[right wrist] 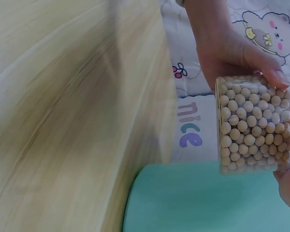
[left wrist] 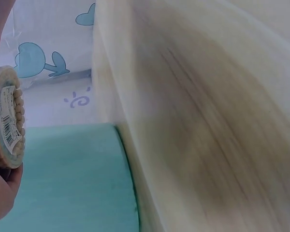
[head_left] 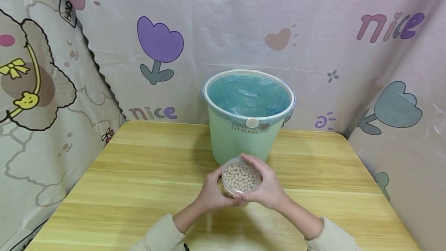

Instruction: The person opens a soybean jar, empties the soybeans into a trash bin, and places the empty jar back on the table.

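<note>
Both hands hold a clear jar [head_left: 240, 178] packed with small pale round beads, up above the table in front of the bucket. My left hand [head_left: 213, 192] wraps its near left side, the thumb along it. On the other side, my right hand [head_left: 266, 186] has fingers over the far rim and the thumb at the near edge. The jar [right wrist: 253, 126] shows its beads through the see-through wall in the right wrist view. A white barcode label [left wrist: 9, 120] is stuck on its flat round end in the left wrist view.
A pale green bucket [head_left: 240, 142] with a white rim stands at the table's back, lined with a blue plastic bag [head_left: 249, 94]. The wood-grain table [head_left: 146, 189] runs back to a printed curtain [head_left: 223, 30] that also hangs at both sides.
</note>
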The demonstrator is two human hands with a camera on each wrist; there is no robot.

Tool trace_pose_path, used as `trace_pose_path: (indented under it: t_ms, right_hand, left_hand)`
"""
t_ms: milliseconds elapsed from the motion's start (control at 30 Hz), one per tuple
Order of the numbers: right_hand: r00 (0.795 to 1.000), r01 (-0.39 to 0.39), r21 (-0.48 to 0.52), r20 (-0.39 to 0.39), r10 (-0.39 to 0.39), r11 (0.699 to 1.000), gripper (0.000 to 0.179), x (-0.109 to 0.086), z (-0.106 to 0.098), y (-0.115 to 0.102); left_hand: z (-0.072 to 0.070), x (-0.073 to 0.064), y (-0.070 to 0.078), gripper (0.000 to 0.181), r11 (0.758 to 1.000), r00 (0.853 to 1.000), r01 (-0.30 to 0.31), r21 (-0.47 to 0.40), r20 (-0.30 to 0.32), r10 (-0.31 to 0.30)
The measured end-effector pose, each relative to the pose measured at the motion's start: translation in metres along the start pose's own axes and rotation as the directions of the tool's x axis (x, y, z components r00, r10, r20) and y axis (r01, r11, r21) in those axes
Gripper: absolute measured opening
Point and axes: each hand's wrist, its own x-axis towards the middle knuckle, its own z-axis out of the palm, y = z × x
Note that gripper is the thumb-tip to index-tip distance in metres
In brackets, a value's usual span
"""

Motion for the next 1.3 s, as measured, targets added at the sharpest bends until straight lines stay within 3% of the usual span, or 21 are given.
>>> trace_pose_path:
  t_ms: [500,967,1133,1300]
  right_hand:
    - [1.000,-0.008,0.072,0.030,0.006,0.997,0.086,0.006,-0.005,-0.006]
    - [0.982,-0.011,0.248,0.186,-0.036,0.969,0.092,0.011,-0.015,0.000]
    - [0.980,0.013,0.338,0.184,-0.080,0.941,0.091,0.012,-0.015,0.006]
    - [0.982,0.031,0.439,0.156,-0.110,0.898,0.087,0.012,-0.014,0.011]
  left_hand:
    - [-0.007,0.006,0.011,0.086,1.000,1.000,-0.002,0.004,0.006,0.002]
    - [-0.010,0.005,0.012,0.086,0.999,0.999,-0.016,-0.034,0.049,0.018]
    - [-0.011,0.004,0.012,0.085,0.998,0.999,0.005,-0.069,0.052,-0.001]
    - [-0.012,0.003,0.012,0.083,0.999,0.999,0.002,-0.048,0.033,0.000]
